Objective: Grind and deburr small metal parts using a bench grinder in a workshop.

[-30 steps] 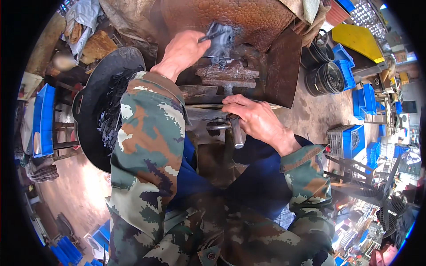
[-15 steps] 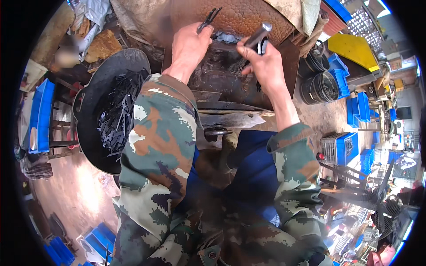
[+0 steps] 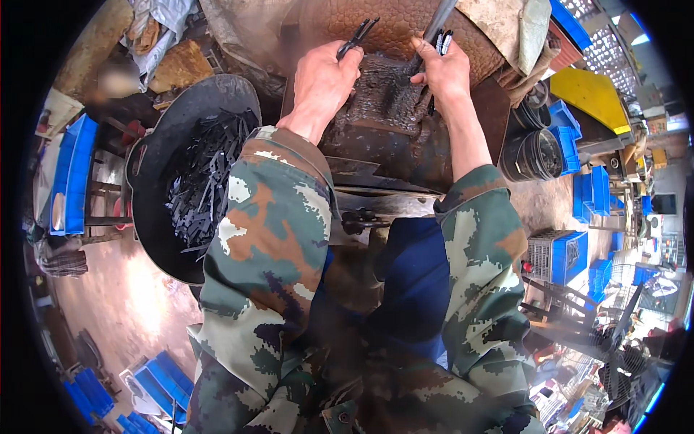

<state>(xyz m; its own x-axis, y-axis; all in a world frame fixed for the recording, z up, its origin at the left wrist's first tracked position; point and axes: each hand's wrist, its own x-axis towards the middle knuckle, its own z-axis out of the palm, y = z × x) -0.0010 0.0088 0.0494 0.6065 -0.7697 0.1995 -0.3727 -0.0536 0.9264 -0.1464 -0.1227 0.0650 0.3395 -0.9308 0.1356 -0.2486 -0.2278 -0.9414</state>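
My left hand (image 3: 322,87) is closed round a few thin dark metal strips (image 3: 359,36), whose ends stick out beyond the fingers. On the other side, my right hand (image 3: 447,72) grips a grey metal bar (image 3: 438,20) between thumb and fingers. More dark strips (image 3: 444,42) show in that same hand. Between and below the hands lies a dark, rough, ridged block (image 3: 379,90) on a brown, grimy bench (image 3: 390,152). The bar's lower end points down at this block; whether they touch I cannot tell.
To my left stands a large black pan (image 3: 155,148) heaped with dark metal strips (image 3: 210,181). A brown dimpled sheet (image 3: 347,18) rises behind the bench. Black buckets (image 3: 531,155) and blue bins (image 3: 564,137) stand to the right. Further right is a grey crate (image 3: 543,253).
The bar in my right hand has tipped more upright, its upper end now reaching the picture's top edge. The ridged block shows more plainly. My left hand keeps its strips.
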